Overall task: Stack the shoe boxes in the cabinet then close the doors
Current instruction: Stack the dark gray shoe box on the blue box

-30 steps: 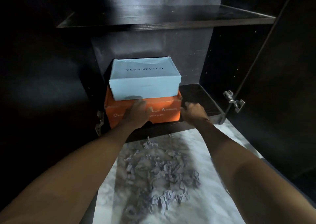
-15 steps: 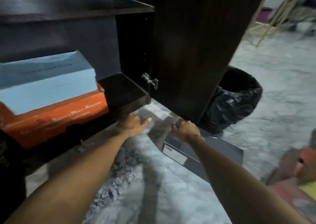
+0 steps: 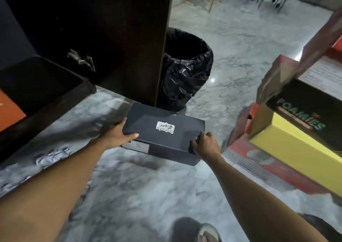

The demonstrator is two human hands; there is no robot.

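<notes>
A black shoe box (image 3: 162,130) with a white label on its lid lies on the marble floor, just below the open cabinet door (image 3: 118,38). My left hand (image 3: 118,135) grips its left end and my right hand (image 3: 205,144) grips its near right corner. The dark cabinet's bottom shelf (image 3: 42,86) is at the left, and a corner of the orange shoe box (image 3: 10,112) on it shows at the frame's left edge. The blue box is out of view.
A bin lined with a black bag (image 3: 185,69) stands behind the door. At the right lie more boxes: a yellow and black one (image 3: 296,136) atop a red one (image 3: 268,169). Shredded paper (image 3: 51,154) litters the floor at the left. A sandalled foot (image 3: 205,232) is at the bottom.
My view has swung right, away from the stacked boxes. Both hands left the orange box and moved to the black box on the floor, taking hold of its ends.
</notes>
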